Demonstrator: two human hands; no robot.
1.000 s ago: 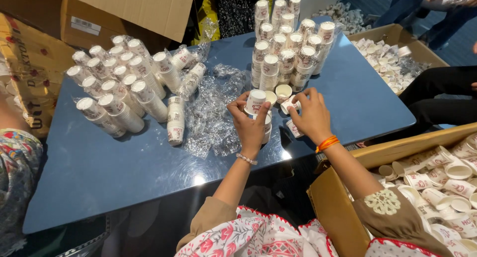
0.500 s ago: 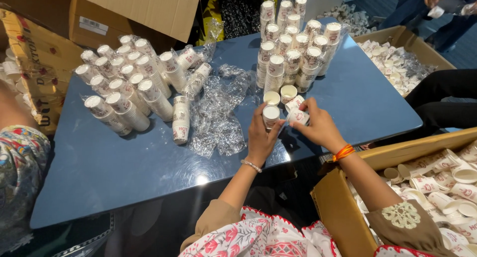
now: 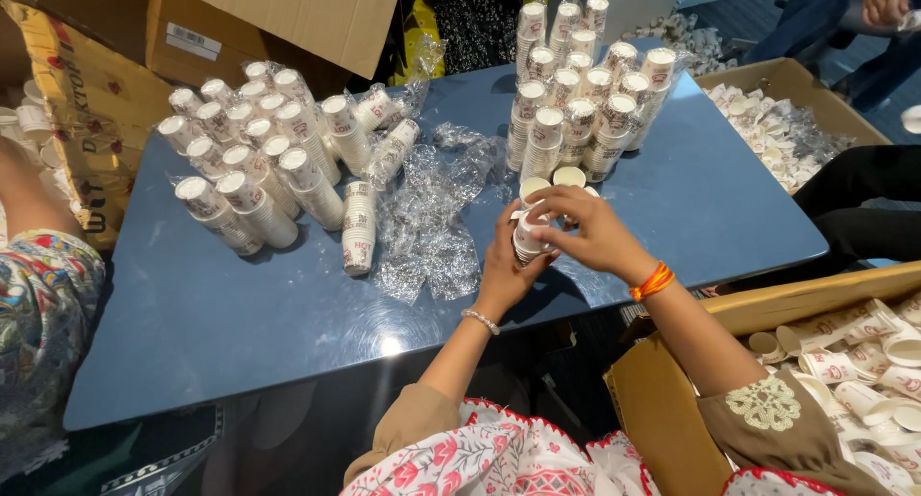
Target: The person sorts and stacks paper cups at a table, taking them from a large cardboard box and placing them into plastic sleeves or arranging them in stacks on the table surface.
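Note:
My left hand (image 3: 503, 268) grips the side of a short stack of white paper cups (image 3: 529, 239) standing on the blue table (image 3: 230, 314). My right hand (image 3: 585, 229) is closed over the top of the same stack, fingers on its rim. Just behind the stack stand two loose cups (image 3: 552, 181) with their open mouths up. Further back rise several tall upright cup stacks (image 3: 583, 93) wrapped in clear plastic.
Several wrapped cup stacks (image 3: 257, 160) lie tilted at the table's left, with crumpled clear plastic wrap (image 3: 430, 223) in the middle. Cardboard boxes of loose cups sit at the right (image 3: 844, 362) and far right (image 3: 782, 122). Another person's arm (image 3: 38, 256) is at the left.
Both hands have drawn closer together on the small cup stack, and my right hand has come down over its top. The camera view has shifted slightly.

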